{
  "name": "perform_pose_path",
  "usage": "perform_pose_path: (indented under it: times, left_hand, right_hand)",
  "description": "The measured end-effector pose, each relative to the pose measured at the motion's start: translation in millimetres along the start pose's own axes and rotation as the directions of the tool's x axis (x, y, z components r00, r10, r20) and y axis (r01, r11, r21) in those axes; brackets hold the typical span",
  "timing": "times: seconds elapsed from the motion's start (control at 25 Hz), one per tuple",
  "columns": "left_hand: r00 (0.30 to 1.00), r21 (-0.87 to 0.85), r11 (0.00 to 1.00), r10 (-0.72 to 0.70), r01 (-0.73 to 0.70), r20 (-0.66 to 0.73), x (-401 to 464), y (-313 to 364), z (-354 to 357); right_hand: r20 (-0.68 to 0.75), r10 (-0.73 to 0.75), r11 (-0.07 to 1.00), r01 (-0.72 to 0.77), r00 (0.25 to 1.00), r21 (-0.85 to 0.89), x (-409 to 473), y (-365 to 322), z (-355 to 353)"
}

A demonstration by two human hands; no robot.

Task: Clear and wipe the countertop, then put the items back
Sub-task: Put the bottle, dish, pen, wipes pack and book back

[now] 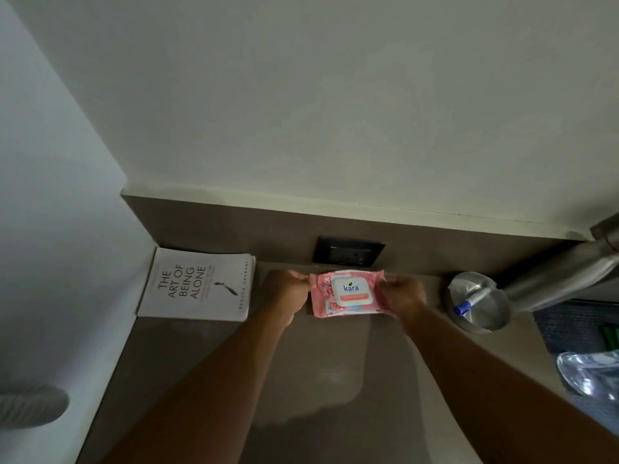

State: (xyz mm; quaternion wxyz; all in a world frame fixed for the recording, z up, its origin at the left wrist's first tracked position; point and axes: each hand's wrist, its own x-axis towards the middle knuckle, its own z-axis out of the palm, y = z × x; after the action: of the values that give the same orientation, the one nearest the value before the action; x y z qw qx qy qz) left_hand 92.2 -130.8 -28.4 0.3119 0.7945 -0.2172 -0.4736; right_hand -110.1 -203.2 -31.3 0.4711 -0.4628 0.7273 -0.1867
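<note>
Here both hands hold one pink pack of wet wipes (348,294), each by one short end. The left hand (287,293) pinches the left edge of the pack between curled fingers and thumb, and the right hand (403,296) pinches the right edge in the same way, so each grip is pressed onto the wrapper. The pack shows a white lid with the word "kara" on top. It is near the back of the brown tabletop (328,370), just in front of a dark wall socket (348,251); I cannot tell if it rests on the surface or is a little lifted.

To the left, in the corner, a white book (197,284) with the title "The Art of Being Alone" lies flat on the tabletop. To the right stands a round metal bowl (482,316), and inside it lies a marker with a blue cap (470,301). A grey metal pipe (552,283) runs behind the bowl. At the right edge some clear plastic (589,373) is visible.
</note>
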Motion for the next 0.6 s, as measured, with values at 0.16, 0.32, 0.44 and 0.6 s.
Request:
perform_pose_path:
  times: [0.16,0.32,0.44,0.6]
  left_hand:
    - [0.972,0.179,0.967,0.205,-0.183,-0.118,3,8,7]
    - [0.747,0.632,0.616,0.659,-0.47,-0.088,-21,-29,10]
    - [0.705,0.771,0.37,0.695,-0.518,0.141,-19,-48,23]
    - [0.684,0.78,0.368,0.722,-0.507,0.103,-18,-45,20]
  right_hand:
    - [-0.022,-0.32,0.837,0.272,0.947,-0.475,0,-7,-18]
    - [0.236,-0.497,0.543,0.512,0.835,-0.666,-31,23,-15]
    - [0.344,-0.539,0.32,0.565,0.769,-0.76,-34,41,-3]
    - [0.327,-0.582,0.314,0.577,0.744,-0.754,-33,23,-11]
